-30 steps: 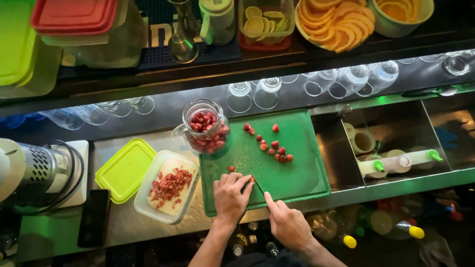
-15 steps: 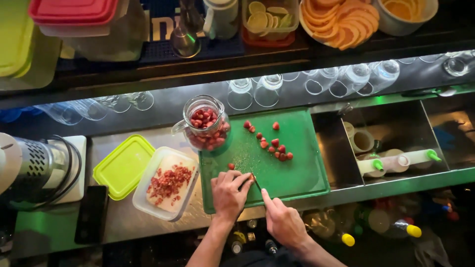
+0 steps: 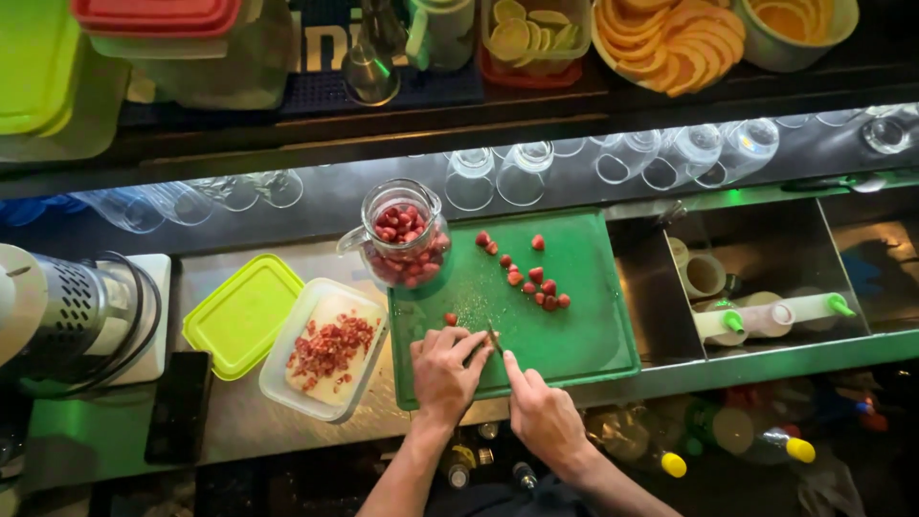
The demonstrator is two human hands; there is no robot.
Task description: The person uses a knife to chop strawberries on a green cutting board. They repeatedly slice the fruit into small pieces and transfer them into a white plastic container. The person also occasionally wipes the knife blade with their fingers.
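A green cutting board (image 3: 565, 316) is seen lying on a steel bar counter (image 3: 239, 421), and both hands are placed over its near left part. The left hand (image 3: 445, 373) is curled, fingers bent down onto the board, apparently pinning a small piece that is hidden beneath them; what exactly is gripped there cannot be told. The right hand (image 3: 541, 412) is closed around the handle of a small knife (image 3: 494, 338), whose blade is angled toward the left fingertips and is touching or almost touching the board just beside them. A single strawberry (image 3: 450, 319) is found just beyond the left hand, and a loose scatter of whole strawberries (image 3: 536, 278) is spread across the middle and far part of the board, well apart from the hands. At the far left corner of the board a glass jar (image 3: 402, 235) filled with strawberries is set upright. To the left of the board an open clear plastic container (image 3: 325, 349) holding chopped red pieces is placed, with its lime-green lid (image 3: 244, 314) laid flat beside it. Upturned glasses (image 3: 574, 163) are lined along the back, and white squeeze bottles (image 3: 766, 316) with green tips are laid in a well on the right.
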